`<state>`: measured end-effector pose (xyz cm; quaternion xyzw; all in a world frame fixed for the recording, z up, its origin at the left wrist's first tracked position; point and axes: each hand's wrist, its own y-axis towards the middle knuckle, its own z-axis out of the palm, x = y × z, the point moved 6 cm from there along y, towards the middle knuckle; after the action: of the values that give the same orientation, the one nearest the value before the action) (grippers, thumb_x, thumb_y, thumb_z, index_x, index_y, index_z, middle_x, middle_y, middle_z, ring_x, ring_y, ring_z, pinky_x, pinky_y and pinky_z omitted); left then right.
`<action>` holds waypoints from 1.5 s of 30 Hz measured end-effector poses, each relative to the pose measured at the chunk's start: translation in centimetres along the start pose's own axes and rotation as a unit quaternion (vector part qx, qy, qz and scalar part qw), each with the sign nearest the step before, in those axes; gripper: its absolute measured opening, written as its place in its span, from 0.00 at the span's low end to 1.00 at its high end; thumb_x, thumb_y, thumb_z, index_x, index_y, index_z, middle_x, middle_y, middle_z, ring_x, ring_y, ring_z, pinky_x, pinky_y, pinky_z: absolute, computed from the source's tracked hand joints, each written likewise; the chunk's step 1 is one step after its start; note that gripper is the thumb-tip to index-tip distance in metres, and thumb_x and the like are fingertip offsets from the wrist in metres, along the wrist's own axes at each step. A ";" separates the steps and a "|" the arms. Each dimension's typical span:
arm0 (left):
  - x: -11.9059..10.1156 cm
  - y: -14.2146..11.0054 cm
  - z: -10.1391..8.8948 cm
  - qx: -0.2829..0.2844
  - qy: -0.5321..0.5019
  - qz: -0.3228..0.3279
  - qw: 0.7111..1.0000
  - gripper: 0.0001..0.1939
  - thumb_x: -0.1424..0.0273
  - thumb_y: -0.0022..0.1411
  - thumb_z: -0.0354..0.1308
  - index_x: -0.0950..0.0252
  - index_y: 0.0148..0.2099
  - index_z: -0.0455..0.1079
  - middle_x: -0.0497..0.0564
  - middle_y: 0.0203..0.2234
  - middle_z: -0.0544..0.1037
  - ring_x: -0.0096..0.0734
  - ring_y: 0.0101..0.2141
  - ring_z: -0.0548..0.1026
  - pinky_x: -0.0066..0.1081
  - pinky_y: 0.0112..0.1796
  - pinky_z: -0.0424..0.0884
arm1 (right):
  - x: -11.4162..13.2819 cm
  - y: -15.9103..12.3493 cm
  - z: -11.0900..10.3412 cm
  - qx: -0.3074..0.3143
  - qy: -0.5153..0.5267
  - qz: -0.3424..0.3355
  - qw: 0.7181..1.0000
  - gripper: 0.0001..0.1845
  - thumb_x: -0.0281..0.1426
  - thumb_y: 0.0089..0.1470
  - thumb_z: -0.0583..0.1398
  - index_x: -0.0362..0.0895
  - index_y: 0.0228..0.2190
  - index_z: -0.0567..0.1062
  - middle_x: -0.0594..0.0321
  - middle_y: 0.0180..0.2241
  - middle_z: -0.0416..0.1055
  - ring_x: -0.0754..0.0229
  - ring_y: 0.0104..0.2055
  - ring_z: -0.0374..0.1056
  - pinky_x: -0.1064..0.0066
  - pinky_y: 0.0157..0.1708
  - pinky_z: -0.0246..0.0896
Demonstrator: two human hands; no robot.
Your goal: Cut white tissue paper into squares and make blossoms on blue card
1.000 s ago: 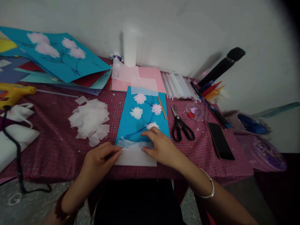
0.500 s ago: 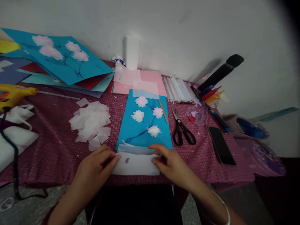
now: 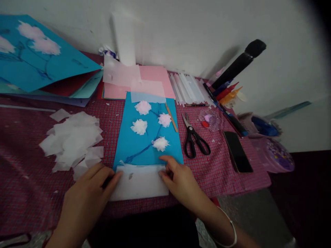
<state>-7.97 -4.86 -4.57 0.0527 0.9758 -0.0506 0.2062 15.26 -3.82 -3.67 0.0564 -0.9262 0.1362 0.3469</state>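
A folded white tissue sheet (image 3: 139, 182) lies at the table's near edge, over the bottom of a blue card (image 3: 147, 141) with several white and pink tissue flowers and a drawn branch. My left hand (image 3: 88, 196) rests on the tissue's left end, its fingers together and a thin dark object between them. My right hand (image 3: 178, 181) pinches the tissue's right edge with curled fingers; a silver bangle is on that wrist.
A pile of white tissue pieces (image 3: 72, 139) lies left of the card. Black scissors (image 3: 193, 136), a wooden stick (image 3: 171, 117), a paint palette (image 3: 210, 120) and a black phone (image 3: 237, 151) lie to the right. Pink paper (image 3: 144, 82), glue sticks and coloured card stacks sit at the back.
My right hand slid from the lowest flower down to the tissue's right edge. The view shifted right, so the glue gun and white bag left the frame.
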 end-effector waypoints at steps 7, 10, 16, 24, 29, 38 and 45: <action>-0.1 0.0 -0.1 -0.012 0.006 -0.016 1.000 0.20 0.49 0.61 0.49 0.60 0.32 0.66 0.49 0.30 0.72 0.37 0.32 0.72 0.34 0.34 0.63 | 0.2 -0.1 0.0 -0.002 -0.036 0.002 0.999 0.21 0.25 0.54 0.55 0.45 0.50 0.69 0.63 0.26 0.73 0.60 0.26 0.68 0.71 0.27 0.56; -0.3 0.0 -0.2 -0.004 0.029 -0.029 0.999 0.20 0.49 0.59 0.50 0.60 0.33 0.66 0.50 0.31 0.72 0.38 0.32 0.72 0.33 0.31 0.61 | 0.4 0.0 0.0 -0.002 -0.059 -0.002 0.998 0.19 0.25 0.54 0.56 0.43 0.49 0.69 0.62 0.27 0.74 0.60 0.27 0.69 0.70 0.27 0.57; -1.1 0.4 -0.5 0.006 0.058 -0.021 0.998 0.17 0.53 0.62 0.50 0.61 0.30 0.62 0.49 0.29 0.71 0.35 0.30 0.70 0.31 0.28 0.58 | 1.4 0.5 -0.2 0.037 -0.150 0.001 0.988 0.12 0.26 0.55 0.56 0.41 0.43 0.71 0.57 0.30 0.77 0.56 0.30 0.72 0.69 0.29 0.57; -1.4 0.3 -1.1 -0.015 0.047 -0.010 0.999 0.16 0.54 0.60 0.52 0.61 0.29 0.61 0.48 0.27 0.69 0.33 0.27 0.68 0.30 0.26 0.54 | 3.0 0.6 -0.2 0.030 -0.259 -0.080 0.962 0.05 0.25 0.56 0.55 0.43 0.32 0.72 0.58 0.36 0.72 0.59 0.34 0.69 0.70 0.31 0.58; -1.6 0.1 -1.3 -0.039 0.036 -0.006 0.999 0.16 0.54 0.60 0.52 0.61 0.30 0.62 0.48 0.28 0.69 0.33 0.27 0.68 0.30 0.25 0.53 | 3.3 0.1 0.5 -0.007 -0.287 -0.103 0.952 0.09 0.24 0.55 0.54 0.41 0.39 0.71 0.53 0.42 0.69 0.56 0.41 0.68 0.68 0.38 0.61; -2.0 0.0 -1.6 -0.051 0.038 0.005 0.998 0.15 0.55 0.60 0.53 0.61 0.30 0.62 0.48 0.28 0.69 0.33 0.28 0.68 0.30 0.25 0.53 | 3.1 0.6 0.4 0.031 -0.288 -0.095 0.952 0.08 0.25 0.57 0.53 0.41 0.37 0.71 0.56 0.37 0.72 0.56 0.36 0.69 0.68 0.35 0.59; -1.6 -0.1 -1.9 -0.066 -0.005 0.027 0.997 0.13 0.57 0.61 0.53 0.62 0.36 0.66 0.51 0.32 0.72 0.36 0.32 0.70 0.32 0.32 0.63 | 4.6 -0.1 0.0 -0.006 -0.272 -0.162 0.948 0.07 0.22 0.56 0.53 0.41 0.34 0.70 0.56 0.37 0.69 0.57 0.38 0.66 0.69 0.36 0.57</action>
<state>-7.27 -4.90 -2.13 0.0655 0.9742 0.0194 0.2150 11.88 -3.95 -0.62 0.2386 -0.9646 0.0524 0.0992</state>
